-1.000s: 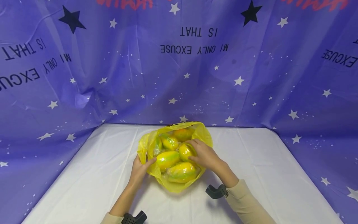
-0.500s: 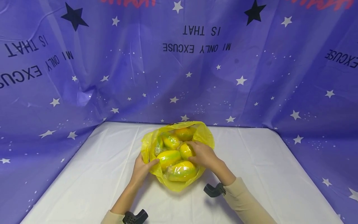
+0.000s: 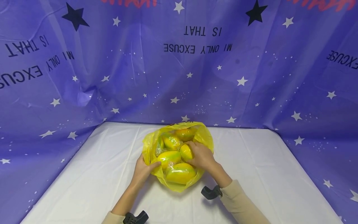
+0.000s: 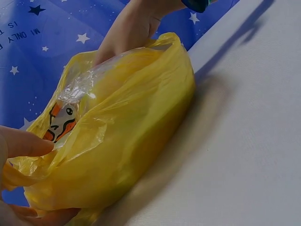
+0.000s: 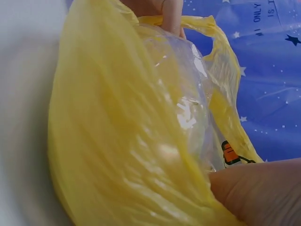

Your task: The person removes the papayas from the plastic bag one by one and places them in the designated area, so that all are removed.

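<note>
A thin yellow plastic bag [image 3: 206, 134] lies on the white table with its mouth spread wide. Inside are several yellow-green mangoes [image 3: 181, 173], wrapped in clear film. My left hand [image 3: 142, 171] grips the bag's left side, thumb over the rim and fingers outside; in the left wrist view its thumb [image 4: 29, 142] presses the bag near a printed cartoon. My right hand [image 3: 202, 156] reaches in over the right rim and holds a mango [image 3: 186, 152] in the middle of the bag. In the right wrist view bag and wrap hide the right fingertips.
A white cloth covers the table [image 3: 260, 174]. Behind it and at both sides hangs a purple curtain [image 3: 156, 77] printed with stars and letters. Dark camera mounts [image 3: 211, 192] sit at both wrists, beside beige sleeves [image 3: 241, 202].
My right hand has shifted slightly left and covers more of the mango it holds. The front mango has shifted a little in the bag. My left hand keeps its grip on the rim.
</note>
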Available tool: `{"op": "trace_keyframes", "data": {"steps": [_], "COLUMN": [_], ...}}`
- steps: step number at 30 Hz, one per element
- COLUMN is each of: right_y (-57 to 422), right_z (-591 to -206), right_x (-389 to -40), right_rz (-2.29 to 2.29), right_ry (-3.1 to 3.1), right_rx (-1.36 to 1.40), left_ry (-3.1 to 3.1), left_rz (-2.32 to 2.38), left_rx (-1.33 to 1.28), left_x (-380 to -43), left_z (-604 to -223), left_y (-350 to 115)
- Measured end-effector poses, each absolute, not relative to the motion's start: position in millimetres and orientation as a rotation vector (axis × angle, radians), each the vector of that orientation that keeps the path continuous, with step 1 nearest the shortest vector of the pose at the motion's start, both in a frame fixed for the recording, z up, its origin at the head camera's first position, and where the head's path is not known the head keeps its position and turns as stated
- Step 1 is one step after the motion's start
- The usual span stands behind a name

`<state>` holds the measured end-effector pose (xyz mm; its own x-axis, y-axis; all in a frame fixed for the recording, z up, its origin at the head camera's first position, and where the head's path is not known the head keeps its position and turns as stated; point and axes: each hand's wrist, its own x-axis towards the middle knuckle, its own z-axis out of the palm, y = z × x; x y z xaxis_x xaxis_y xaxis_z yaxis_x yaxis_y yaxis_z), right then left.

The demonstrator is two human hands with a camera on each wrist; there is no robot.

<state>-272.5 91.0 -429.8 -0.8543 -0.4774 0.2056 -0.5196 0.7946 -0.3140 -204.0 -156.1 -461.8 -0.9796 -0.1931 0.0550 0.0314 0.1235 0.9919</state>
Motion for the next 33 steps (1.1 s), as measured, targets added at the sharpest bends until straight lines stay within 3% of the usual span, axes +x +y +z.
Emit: {"op": "trace_keyframes", "data": {"steps": [33], "right_y": [82.5], "right_z": [-395.1], "right_x": [-251.8], "right_rz": [0.848], "right_ry": [-2.807], "right_rx": [0.641], "left_ry": [-2.292], "left_rz": [-1.838], "left_rx": [0.164], "left_x": [-205.4], "left_z": [-466.4], "left_y": [-155.7]}}
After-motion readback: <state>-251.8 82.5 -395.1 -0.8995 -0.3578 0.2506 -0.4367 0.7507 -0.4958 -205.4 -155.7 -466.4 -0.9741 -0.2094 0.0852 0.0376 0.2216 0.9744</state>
